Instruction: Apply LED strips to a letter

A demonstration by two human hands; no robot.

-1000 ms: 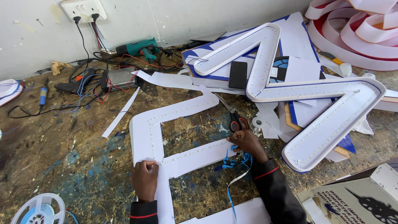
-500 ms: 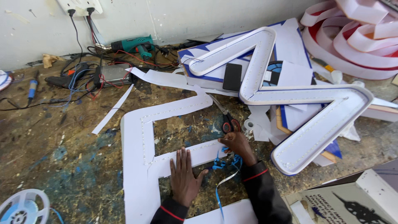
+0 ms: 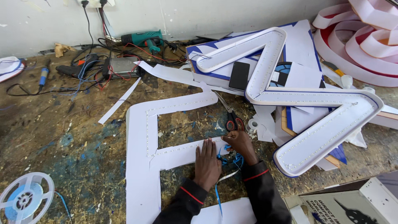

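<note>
A flat white letter-shaped board [image 3: 143,137] with dotted light strips along its edges lies on the worn workbench. My left hand [image 3: 206,164] presses flat, fingers spread, on the end of its middle arm. My right hand [image 3: 239,143] sits just right of it, fingers pinched on something small at the arm's tip, above a tangle of blue wires [image 3: 230,159]. What it pinches is too small to tell. Red-handled scissors [image 3: 232,120] lie just beyond my right hand.
A large white Z-shaped channel letter [image 3: 315,99] with a black phone [image 3: 239,75] lies right. Back left: a green power tool [image 3: 143,39], power supply [image 3: 120,66], glue gun and cables. A reel [image 3: 25,197] sits front left, curved white letters [image 3: 365,33] back right.
My left hand moved right along the middle arm and spread flat near its end. My right hand stayed at the tip. The view has shifted closer.
</note>
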